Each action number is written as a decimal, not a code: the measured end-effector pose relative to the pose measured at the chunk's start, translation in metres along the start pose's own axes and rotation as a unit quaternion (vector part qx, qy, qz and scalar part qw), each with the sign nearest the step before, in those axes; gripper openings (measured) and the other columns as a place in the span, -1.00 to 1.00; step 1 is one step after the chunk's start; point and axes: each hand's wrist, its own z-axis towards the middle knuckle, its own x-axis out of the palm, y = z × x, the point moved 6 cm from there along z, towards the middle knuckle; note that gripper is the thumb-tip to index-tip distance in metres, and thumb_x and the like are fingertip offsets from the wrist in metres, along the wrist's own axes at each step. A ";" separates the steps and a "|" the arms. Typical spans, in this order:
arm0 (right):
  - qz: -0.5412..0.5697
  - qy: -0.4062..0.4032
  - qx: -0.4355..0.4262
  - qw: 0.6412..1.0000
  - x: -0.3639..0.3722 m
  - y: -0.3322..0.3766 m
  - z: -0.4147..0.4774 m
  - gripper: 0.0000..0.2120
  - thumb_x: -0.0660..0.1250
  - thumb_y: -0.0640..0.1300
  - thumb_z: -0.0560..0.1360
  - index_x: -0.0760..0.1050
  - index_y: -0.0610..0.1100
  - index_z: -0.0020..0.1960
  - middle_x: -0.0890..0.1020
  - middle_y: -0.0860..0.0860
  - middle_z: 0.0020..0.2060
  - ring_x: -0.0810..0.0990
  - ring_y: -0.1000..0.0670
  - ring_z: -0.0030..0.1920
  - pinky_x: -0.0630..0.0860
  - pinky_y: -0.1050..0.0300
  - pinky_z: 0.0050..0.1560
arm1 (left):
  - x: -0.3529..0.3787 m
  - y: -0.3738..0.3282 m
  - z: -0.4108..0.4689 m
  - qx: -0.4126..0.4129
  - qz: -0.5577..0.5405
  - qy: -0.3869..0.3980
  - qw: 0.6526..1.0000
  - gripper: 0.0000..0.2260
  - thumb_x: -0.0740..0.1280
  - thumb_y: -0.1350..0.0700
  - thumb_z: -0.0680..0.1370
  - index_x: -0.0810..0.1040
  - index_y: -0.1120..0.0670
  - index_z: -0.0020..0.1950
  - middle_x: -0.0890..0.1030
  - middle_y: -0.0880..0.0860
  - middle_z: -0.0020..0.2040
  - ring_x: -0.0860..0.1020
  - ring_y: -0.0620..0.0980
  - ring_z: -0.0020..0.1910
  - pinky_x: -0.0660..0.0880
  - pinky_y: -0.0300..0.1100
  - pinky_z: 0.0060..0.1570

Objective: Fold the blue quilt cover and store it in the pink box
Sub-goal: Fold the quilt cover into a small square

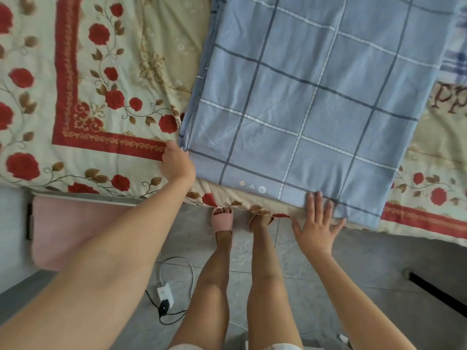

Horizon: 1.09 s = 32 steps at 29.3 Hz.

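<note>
Pinching corner of blue quilt cover (303, 97) with left hand (177, 164); pressing near edge with wide-open right hand (317, 223), to keep fold flat.

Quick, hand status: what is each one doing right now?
Left hand: closed, gripping the cover at its corner.
Right hand: open, fingers spread, fingertips on the cover's near edge.

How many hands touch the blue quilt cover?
2. Left hand at the near-left corner of the blue quilt cover, fingers hidden; right hand flat, fingers spread, on its near edge.
</note>
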 end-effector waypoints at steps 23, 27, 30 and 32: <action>0.509 -0.176 0.392 0.746 -0.036 -0.114 0.024 -0.44 0.34 -0.03 0.52 0.27 -0.25 0.41 0.40 -0.19 0.33 0.39 -0.18 0.34 0.36 0.04 0.28 | 0.005 -0.007 -0.011 -0.019 -0.020 0.068 0.997 -0.52 0.34 -0.09 0.52 0.35 0.16 0.31 0.28 0.22 0.37 0.33 0.25 0.30 0.37 0.07 0.17; 0.590 -0.156 0.451 0.651 -0.029 -0.115 0.014 -0.55 0.36 -0.07 0.50 0.39 -0.26 0.31 0.53 -0.16 0.23 0.54 -0.14 0.17 0.42 0.16 0.00 | 0.005 -0.006 -0.008 0.039 -0.066 0.091 0.993 -0.65 0.22 0.05 0.61 0.37 0.25 0.30 0.48 0.24 0.27 0.44 0.24 0.24 0.35 -0.02 0.14; 0.600 -0.177 0.454 0.634 -0.023 -0.120 0.011 -0.64 0.33 -0.10 0.53 0.44 -0.26 0.26 0.57 -0.16 0.19 0.55 -0.08 0.03 0.46 0.14 0.02 | -0.002 0.003 -0.015 0.082 -0.056 0.063 0.993 -0.78 0.15 0.10 0.64 0.34 0.25 0.16 0.51 0.27 0.12 0.48 0.25 0.09 0.30 -0.05 -0.08; 0.625 -0.191 0.478 0.587 -0.021 -0.120 0.010 -0.61 0.33 -0.13 0.54 0.40 -0.24 0.30 0.55 -0.15 0.21 0.55 -0.07 0.04 0.50 0.11 0.09 | -0.002 0.006 -0.019 0.053 -0.104 0.056 0.992 -0.83 0.16 0.11 0.64 0.28 0.18 0.13 0.50 0.28 0.15 0.49 0.24 0.10 0.32 -0.05 -0.05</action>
